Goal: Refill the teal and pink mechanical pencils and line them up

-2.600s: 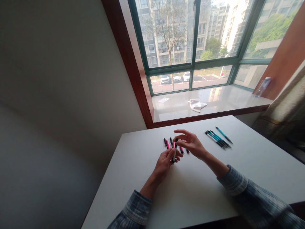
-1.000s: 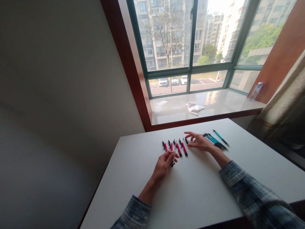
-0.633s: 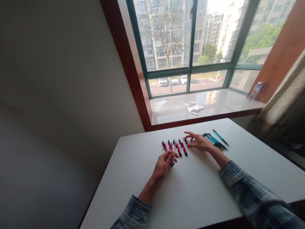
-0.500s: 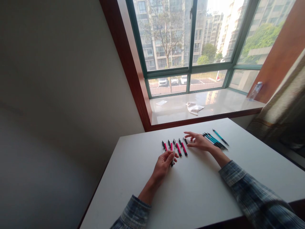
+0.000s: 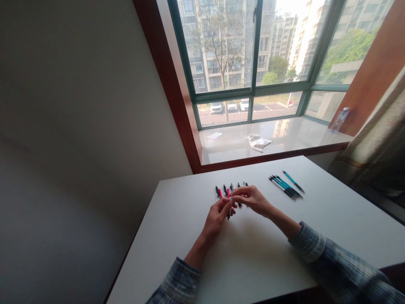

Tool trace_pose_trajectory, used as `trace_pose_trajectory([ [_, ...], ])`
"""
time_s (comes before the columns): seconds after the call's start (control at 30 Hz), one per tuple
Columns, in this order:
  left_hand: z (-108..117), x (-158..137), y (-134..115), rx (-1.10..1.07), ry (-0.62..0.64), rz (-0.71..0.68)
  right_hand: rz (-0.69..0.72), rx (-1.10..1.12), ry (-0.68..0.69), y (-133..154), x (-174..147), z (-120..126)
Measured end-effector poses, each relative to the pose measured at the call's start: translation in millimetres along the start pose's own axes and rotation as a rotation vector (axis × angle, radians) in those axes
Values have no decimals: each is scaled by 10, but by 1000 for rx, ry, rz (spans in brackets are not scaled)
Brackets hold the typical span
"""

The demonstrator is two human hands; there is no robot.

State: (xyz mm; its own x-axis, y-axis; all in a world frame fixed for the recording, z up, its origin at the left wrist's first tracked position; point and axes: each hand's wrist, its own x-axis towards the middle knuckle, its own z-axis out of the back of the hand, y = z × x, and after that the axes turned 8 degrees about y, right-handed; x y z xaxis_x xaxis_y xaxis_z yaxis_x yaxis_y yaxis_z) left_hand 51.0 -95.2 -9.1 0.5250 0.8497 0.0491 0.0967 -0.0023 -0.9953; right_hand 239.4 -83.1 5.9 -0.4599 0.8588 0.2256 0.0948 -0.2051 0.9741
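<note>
My left hand [image 5: 218, 214] is closed around a slim pen [image 5: 229, 215], its dark lower end showing below the fingers. At the pen's upper end, the thumb and fingertips of my right hand [image 5: 253, 200] are pinched together. The fingers hide exactly which small part they grip. Just beyond both hands lies a row of pen parts, with black pieces [image 5: 225, 188] and pink barrels [image 5: 220, 193] side by side. My right hand covers some of that row.
Several teal pens [image 5: 285, 185] lie in a group on the right of the white table [image 5: 268, 249], one teal pen [image 5: 293, 181] slightly apart. A crumpled cloth [image 5: 258, 142] and a clear bottle [image 5: 340, 120] are on the windowsill [image 5: 294, 137]. A wall [image 5: 95, 126] rises at left.
My right hand has come left from the end of the row, and its spread fingers have closed at the top of the pen. My left hand stays nearly where it was.
</note>
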Motion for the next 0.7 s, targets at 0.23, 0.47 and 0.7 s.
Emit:
trace_pose_trajectory([
  [0.23,44,26,57,53,20,-15,46,219,-339,70,36,178],
  [0.47,143,181,-174,131,-110,-41,-19,103,-536,-64,-225,420],
  [0.7,21,438,-321,187,-75,-31,3,6,-385,-215,-246,11],
])
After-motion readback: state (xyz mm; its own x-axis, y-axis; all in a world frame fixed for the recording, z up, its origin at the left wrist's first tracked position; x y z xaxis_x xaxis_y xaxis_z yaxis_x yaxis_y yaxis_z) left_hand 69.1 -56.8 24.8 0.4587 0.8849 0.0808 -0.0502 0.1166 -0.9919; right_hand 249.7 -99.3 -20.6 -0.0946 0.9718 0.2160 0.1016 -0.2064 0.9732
